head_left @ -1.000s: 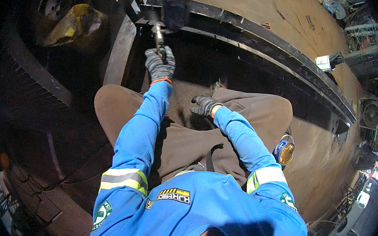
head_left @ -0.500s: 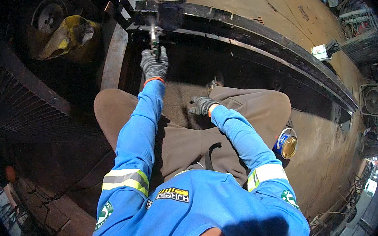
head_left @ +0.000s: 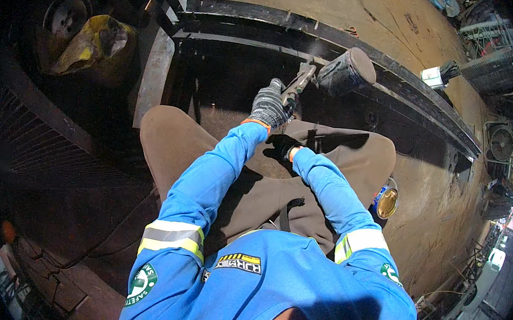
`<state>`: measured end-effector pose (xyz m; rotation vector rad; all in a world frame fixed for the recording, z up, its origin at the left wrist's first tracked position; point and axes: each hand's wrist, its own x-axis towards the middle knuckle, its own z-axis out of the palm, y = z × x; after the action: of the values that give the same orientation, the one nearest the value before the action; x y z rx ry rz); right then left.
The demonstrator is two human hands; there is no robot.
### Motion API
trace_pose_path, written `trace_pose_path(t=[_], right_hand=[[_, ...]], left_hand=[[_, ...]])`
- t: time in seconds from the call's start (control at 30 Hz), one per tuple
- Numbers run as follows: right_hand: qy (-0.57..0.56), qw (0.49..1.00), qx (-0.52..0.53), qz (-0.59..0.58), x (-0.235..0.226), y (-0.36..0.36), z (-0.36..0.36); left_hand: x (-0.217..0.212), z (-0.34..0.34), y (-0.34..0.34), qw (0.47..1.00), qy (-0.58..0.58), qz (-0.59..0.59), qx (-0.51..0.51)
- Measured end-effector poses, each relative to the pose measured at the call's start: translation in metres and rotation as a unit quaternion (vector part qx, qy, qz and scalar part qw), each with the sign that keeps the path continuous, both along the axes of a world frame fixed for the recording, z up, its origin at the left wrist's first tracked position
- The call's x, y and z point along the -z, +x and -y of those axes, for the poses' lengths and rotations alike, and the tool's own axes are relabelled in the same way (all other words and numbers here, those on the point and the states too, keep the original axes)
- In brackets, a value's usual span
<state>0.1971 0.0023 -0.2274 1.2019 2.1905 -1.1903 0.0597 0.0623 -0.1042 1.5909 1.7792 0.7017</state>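
Note:
My left hand [head_left: 270, 104], in a grey striped knit glove, is closed round the handle of a spray gun [head_left: 301, 84]. A dark paint cup [head_left: 346, 72] is fixed to the gun and leans to the right. Pale mist shows at the nozzle, against the long dark steel beam [head_left: 249, 41] that runs across in front of me. My right hand [head_left: 282, 147], gloved and in shadow, hovers over my lap near the right thigh. Its fingers look loosely apart with nothing seen in them, though the shadow hides detail.
By my right knee stands a blue paint can [head_left: 386, 202] with a gold-coloured lid. Beyond the beam is a white container [head_left: 432, 77] with something dark beside it. To the left lie a stained yellow sack [head_left: 97, 46] and a wheel [head_left: 68, 13]. A fan [head_left: 502, 142] stands far right.
My left hand has swung the spray gun from the left end of the beam rightward and nearer to me. My right hand has stayed over my lap, now in shadow.

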Motion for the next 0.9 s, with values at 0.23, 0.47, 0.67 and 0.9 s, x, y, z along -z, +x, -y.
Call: trace_pose_path(t=[0.23, 0.47, 0.67, 0.9], right_hand=[[0.000, 1.000, -0.013, 0.015, -0.041, -0.024, -0.004], [-0.043, 0.998, 0.010, 0.035, -0.045, -0.027, -0.009], [-0.012, 1.000, -0.012, 0.012, -0.035, -0.025, -0.005], [0.014, 0.999, -0.029, 0.026, -0.014, -0.014, -0.002]], left_hand=[[-0.004, -0.002, -0.031, 0.982, -0.050, 0.000, -0.185], [0.003, -0.011, -0.059, 0.956, 0.003, -0.019, -0.292], [-0.001, -0.009, -0.041, 0.985, -0.017, -0.010, -0.172], [-0.011, 0.005, -0.012, 0.999, -0.029, -0.012, -0.004]])
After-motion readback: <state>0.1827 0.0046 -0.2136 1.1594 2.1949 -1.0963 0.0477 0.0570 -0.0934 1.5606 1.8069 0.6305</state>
